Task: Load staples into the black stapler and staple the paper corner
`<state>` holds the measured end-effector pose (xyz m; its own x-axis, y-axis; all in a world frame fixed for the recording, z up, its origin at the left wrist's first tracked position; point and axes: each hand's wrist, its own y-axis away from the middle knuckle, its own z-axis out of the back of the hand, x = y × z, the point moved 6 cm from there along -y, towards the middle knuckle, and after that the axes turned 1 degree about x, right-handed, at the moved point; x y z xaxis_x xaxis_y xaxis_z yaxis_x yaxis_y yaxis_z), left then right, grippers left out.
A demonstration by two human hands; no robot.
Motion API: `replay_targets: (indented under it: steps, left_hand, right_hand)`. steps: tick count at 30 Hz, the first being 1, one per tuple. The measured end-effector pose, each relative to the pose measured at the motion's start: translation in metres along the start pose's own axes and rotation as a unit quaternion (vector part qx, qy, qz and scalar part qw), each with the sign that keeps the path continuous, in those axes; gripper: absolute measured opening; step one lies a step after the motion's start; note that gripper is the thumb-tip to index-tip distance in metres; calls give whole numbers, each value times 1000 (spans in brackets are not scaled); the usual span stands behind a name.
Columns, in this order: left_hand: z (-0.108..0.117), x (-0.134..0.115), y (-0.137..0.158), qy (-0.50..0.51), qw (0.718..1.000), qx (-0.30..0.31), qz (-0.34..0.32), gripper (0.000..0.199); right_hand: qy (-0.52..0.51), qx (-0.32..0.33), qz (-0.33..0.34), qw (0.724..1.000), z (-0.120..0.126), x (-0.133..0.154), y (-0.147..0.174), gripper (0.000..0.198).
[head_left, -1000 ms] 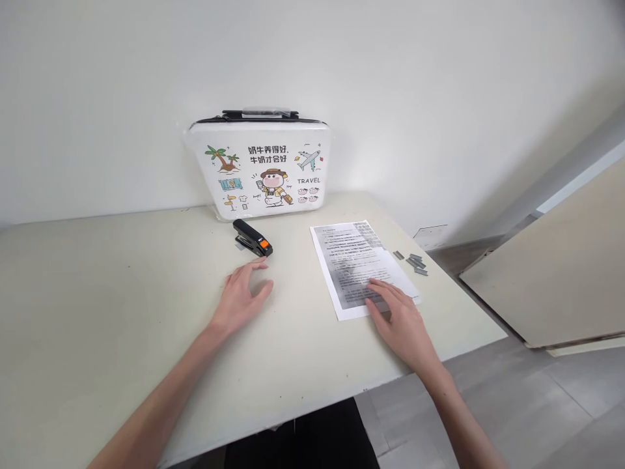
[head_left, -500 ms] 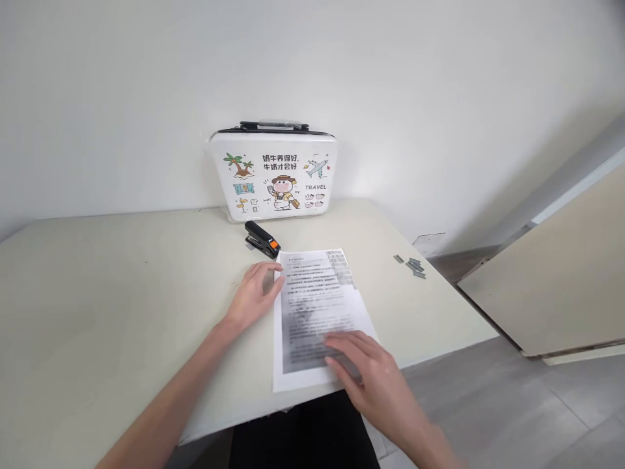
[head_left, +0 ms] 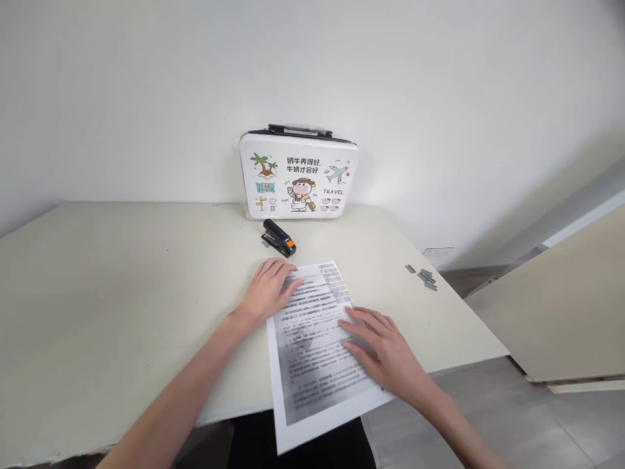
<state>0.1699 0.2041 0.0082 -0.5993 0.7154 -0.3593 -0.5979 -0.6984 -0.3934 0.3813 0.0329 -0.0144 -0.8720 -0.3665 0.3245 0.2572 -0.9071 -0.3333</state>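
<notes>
A printed sheet of paper (head_left: 317,365) lies on the table, its lower end jutting past the front edge over dark-clothed legs. It may be more than one sheet; I cannot tell. At its upper left corner rests my left hand (head_left: 271,286), fingers slightly bent and thumb apart, touching the paper. My right hand (head_left: 385,348) lies on the sheet's right side with fingers spread. Just beyond the paper's top edge sits a black stapler (head_left: 278,238) with an orange patch. Several strips of staples (head_left: 427,278) lie to the right.
A white carrying case (head_left: 300,176) with cartoon prints stands upright against the wall at the back of the table (head_left: 122,312). To the right, the table's edge drops to a grey tiled floor (head_left: 488,417). A pale panel (head_left: 561,299) leans there.
The paper has slid toward me and turned a little, so its lower end now overhangs the table edge. My right hand has moved up along its right side. The view has shifted slightly.
</notes>
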Motion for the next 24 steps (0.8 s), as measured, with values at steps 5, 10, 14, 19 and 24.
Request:
replay_targets:
  steps: [5, 10, 14, 19, 24]
  left_hand:
    - [-7, -4, 4, 39, 998, 44, -29, 38]
    - [-16, 6, 9, 18, 995, 95, -1, 57]
    - [-21, 12, 9, 10, 992, 121, 28, 66]
    - [-22, 12, 8, 6, 994, 104, 28, 61]
    - [-22, 10, 8, 3, 996, 91, 14, 56]
  right_hand:
    - [-22, 9, 27, 999, -15, 41, -23, 34]
    - [-38, 6, 28, 999, -28, 65, -47, 33]
    - [-112, 10, 13, 994, -31, 53, -74, 24]
    - [-215, -66, -98, 969, -36, -1, -130, 27]
    - [-196, -155, -122, 961, -59, -26, -185, 45]
